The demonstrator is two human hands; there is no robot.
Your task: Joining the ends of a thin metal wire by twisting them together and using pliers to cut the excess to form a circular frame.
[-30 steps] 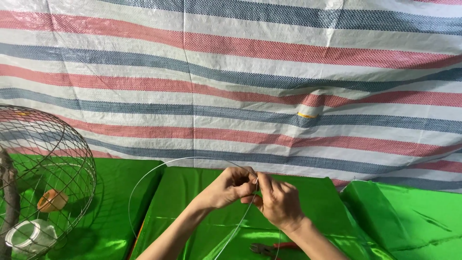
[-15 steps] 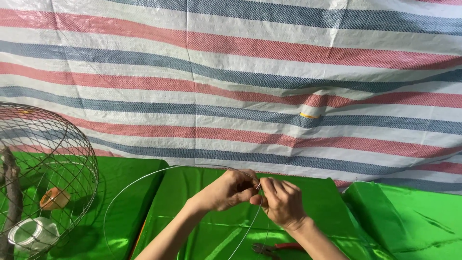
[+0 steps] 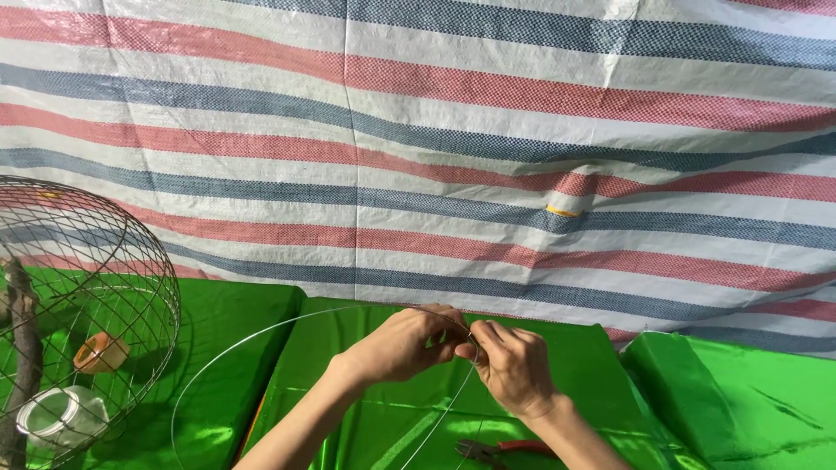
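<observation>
My left hand [image 3: 402, 343] and my right hand [image 3: 514, 365] meet above a green cloth-covered table [image 3: 610, 383]. Both pinch the same spot on a thin silver wire hoop [image 3: 228, 352], fingertips touching. The hoop arcs out to the left from my hands and curves down past the frame's lower edge. A straight length of the wire runs down from my fingers between my forearms. Red-handled pliers [image 3: 509, 449] lie on the cloth just below my right wrist.
A round wire-mesh cage [image 3: 104, 287] stands at the left, with an orange cup [image 3: 100, 352], a white cup [image 3: 61, 413] and a wooden perch [image 3: 22, 348] inside. A striped tarp [image 3: 522, 130] hangs behind. Another green-covered surface [image 3: 749, 392] lies at the right.
The wire hoop has swung out wider to the left and lower. Both hands stay together at the same point on the wire, shifted slightly down.
</observation>
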